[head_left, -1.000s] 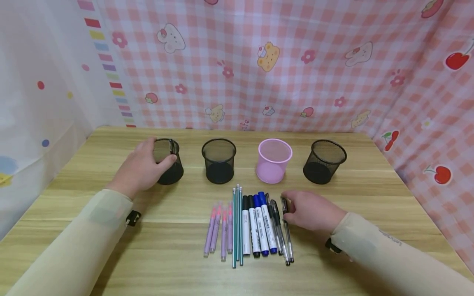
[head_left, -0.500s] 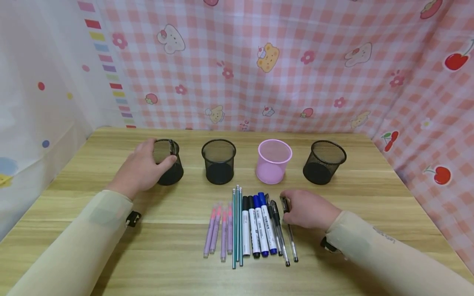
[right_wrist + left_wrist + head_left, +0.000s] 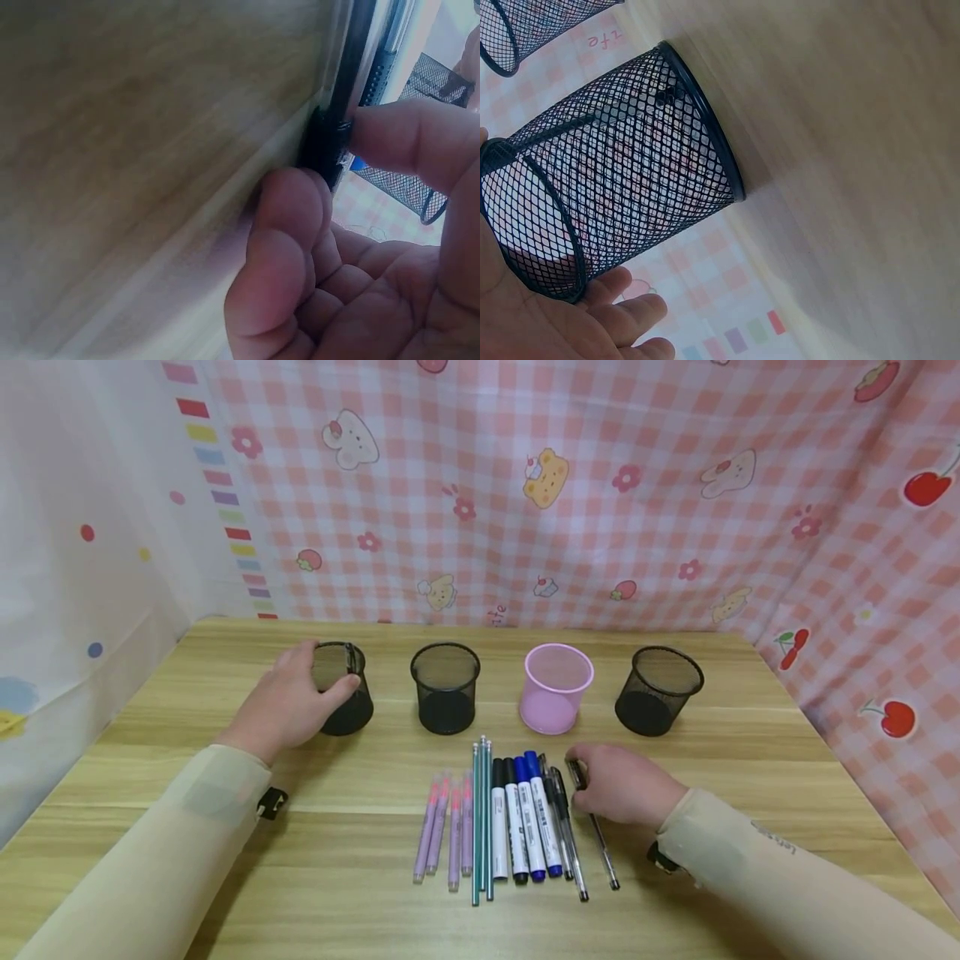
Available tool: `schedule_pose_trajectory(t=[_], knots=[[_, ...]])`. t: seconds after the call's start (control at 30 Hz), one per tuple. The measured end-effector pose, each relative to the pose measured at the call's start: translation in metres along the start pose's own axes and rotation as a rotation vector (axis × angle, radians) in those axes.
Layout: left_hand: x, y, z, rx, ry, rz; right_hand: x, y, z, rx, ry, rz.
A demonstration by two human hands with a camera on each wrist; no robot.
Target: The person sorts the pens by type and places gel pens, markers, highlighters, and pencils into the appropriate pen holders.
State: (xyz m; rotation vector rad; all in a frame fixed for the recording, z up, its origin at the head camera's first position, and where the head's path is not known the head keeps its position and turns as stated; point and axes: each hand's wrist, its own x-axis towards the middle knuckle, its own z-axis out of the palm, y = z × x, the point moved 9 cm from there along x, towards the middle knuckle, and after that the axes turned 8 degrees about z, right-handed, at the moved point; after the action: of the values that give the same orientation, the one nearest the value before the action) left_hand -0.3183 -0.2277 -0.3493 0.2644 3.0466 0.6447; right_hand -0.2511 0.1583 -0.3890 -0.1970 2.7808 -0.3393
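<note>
At the left, my left hand (image 3: 288, 703) grips the rim of a black mesh pen holder (image 3: 348, 712), thumb on one side and fingers on the other. A dark pen (image 3: 562, 129) leans inside that holder and shows through the mesh in the left wrist view. My right hand (image 3: 628, 783) pinches a clear-barrelled gel pen (image 3: 600, 839) at its black cap (image 3: 326, 142), between thumb and fingers. The pen slants, its far end toward the front right. Just left of it lie more gel pens (image 3: 572, 852).
A second black mesh holder (image 3: 446, 710), a pink one (image 3: 550, 706) and another black one (image 3: 648, 710) stand in a row. In front lie whiteboard markers (image 3: 521, 827), green pencils (image 3: 482, 827) and lilac highlighters (image 3: 442, 835). A checked cloth (image 3: 480, 527) hangs behind the table.
The gel pen's lower end has swung to the right, away from the other pens, while my right hand shifted slightly left. My left hand keeps its hold on the holder.
</note>
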Motion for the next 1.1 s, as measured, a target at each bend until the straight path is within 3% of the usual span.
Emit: schedule_pose_trajectory(t=[0.63, 1.1], knots=[[0.0, 0.0, 0.0, -0.006, 0.017, 0.0, 0.002, -0.001, 0.001, 0.007, 0.017, -0.02], [0.0, 0.002, -0.001, -0.005, 0.021, 0.001, -0.002, -0.001, -0.013, 0.171, 0.033, 0.001]])
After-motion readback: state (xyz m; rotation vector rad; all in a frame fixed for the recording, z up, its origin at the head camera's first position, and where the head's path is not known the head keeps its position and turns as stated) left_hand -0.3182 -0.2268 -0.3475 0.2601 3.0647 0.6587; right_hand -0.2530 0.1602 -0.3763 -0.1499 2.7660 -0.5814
